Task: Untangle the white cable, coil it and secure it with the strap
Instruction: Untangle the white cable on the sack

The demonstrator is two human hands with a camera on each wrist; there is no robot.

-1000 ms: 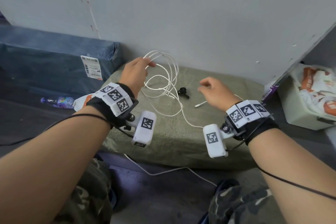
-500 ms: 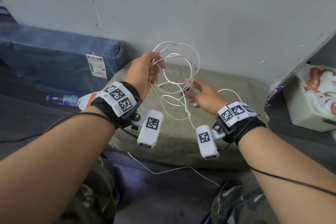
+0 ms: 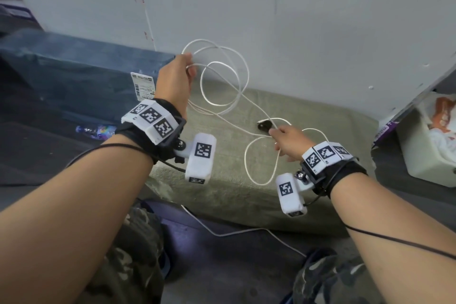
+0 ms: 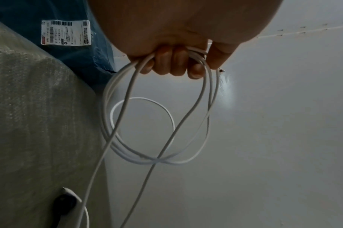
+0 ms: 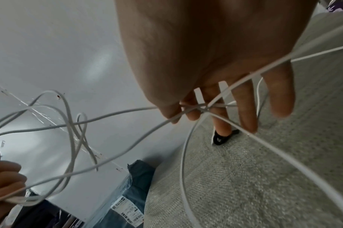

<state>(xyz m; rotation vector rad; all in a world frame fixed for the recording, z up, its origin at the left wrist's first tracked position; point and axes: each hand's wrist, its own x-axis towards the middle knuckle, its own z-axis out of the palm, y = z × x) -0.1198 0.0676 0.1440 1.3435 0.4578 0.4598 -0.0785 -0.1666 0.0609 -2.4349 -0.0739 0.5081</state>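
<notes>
A person sits facing a grey wall (image 3: 296,20), both forearms reaching over a low olive-green pad (image 3: 222,180). Each wrist wears a black band with white coded markers and a small white camera.

The left hand (image 3: 175,81) is raised near the wall. Its fingers (image 4: 166,64) are curled tight around a bunch of loops of the white cable (image 3: 222,103) — several strands pass through the fist, with the thumb closing over them. The loops hang in the air below and to the right of this hand, overlapping unevenly.

From there two strands run down and right to the right hand (image 3: 288,140), which sits lower, just above the pad. Its thumb and forefinger pinch the cable where strands cross; the other fingers (image 5: 280,92) are spread and fairly straight, with cable running across them. Another loop droops from this hand toward the front edge of the pad.

Just beyond the right hand's fingertips a small black strap (image 3: 265,126) lies on the pad, apparently attached to the cable, though the view is too blurred to be sure.

Left of the pad stands a blue wrapped parcel (image 3: 86,74) with a white label, and a bottle (image 3: 96,131) lies on the floor in front of it. At far right is a white bin (image 3: 419,155) holding a bag. A second thin white wire (image 3: 234,233) trails across the floor by the person's camouflage trousers (image 3: 133,266).
</notes>
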